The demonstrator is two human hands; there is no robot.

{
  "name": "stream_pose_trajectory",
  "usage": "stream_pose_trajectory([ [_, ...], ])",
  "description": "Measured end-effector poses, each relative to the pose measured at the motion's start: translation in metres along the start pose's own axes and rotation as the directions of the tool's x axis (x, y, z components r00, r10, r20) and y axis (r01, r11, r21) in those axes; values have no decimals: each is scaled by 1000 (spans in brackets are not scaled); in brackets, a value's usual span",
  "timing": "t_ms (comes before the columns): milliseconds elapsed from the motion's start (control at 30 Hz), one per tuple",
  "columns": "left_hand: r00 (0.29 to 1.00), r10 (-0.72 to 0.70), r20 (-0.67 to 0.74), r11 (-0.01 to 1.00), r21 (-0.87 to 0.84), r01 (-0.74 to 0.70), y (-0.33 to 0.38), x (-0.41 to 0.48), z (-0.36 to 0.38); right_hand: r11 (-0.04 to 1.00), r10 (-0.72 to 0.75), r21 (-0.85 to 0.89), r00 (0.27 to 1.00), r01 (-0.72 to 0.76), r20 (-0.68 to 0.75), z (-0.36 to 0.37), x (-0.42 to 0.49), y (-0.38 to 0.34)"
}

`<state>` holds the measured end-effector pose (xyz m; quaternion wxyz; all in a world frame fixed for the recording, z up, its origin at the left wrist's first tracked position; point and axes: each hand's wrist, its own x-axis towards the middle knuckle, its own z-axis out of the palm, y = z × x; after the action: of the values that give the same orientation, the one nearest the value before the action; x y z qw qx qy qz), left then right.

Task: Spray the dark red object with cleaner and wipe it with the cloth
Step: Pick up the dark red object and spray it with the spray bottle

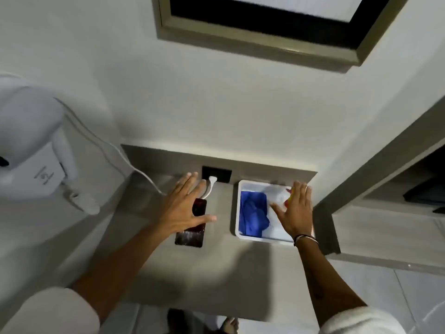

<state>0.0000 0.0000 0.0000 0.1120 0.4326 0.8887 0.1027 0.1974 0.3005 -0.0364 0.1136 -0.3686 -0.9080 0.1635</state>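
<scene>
A dark red, flat, glossy phone-like object (191,233) lies on the grey shelf (216,273), partly under my left hand (183,208), which hovers over it with fingers spread and holds nothing. A white tray (237,213) to the right holds a crumpled blue cloth (252,216) and a white spray bottle with a red and yellow top (285,200), mostly hidden by my right hand (295,212). My right hand is spread above the tray's right half, fingers apart, empty.
A white plug and cable (212,183) sit in a black socket (216,174) on the shelf's back lip. A white wall-mounted hair dryer (36,153) hangs at left. An open cabinet (397,201) stands at right. A framed mirror (277,25) hangs above.
</scene>
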Motion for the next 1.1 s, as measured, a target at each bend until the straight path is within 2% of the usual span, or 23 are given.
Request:
stream_pose_trajectory([
  [67, 1000, 13, 21, 998, 60, -14, 0, 2, 9, 989, 45, 142, 999, -46, 12, 14, 0, 5],
  [167, 999, -6, 42, 997, 82, 2, -4, 1, 21, 877, 197, 450, 980, -168, -20, 31, -3, 2],
  [233, 998, 7, 55, 998, 69, -11, -7, 1, 25, 836, 267, 509, 962, -203, -54, 39, 1, 1],
  [333, 998, 42, 38, 999, 26, -43, -12, -1, 25, 807, 295, 554, 952, -205, -78, 46, 10, 9],
  [500, 988, 105, 115, 986, 116, -118, -22, -8, 27, 845, 263, 497, 963, -199, -62, 57, 16, 23],
  [667, 997, 78, 14, 997, 5, -78, -21, -6, 26, 875, 163, 465, 986, -133, -24, 59, 28, 28],
  [833, 992, 121, -47, 987, -104, -126, -37, -12, 24, 884, 135, 463, 982, -59, -131, 40, 28, 19],
  [933, 987, 134, -87, 956, -252, -152, -54, -21, 22, 872, 164, 489, 955, -23, -248, 18, 20, 8],
  [1000, 988, 125, -93, 926, -346, -149, -67, -24, 19, 830, 132, 554, 940, 68, -313, 3, 4, -8],
  [1033, 989, 116, -94, 915, -377, -143, -73, -24, 18, 786, 120, 611, 945, 97, -304, -4, -4, -18],
  [1100, 990, 118, -72, 889, -437, -137, -86, -26, 16, 676, 139, 735, 969, 60, -207, -14, -31, -39],
])
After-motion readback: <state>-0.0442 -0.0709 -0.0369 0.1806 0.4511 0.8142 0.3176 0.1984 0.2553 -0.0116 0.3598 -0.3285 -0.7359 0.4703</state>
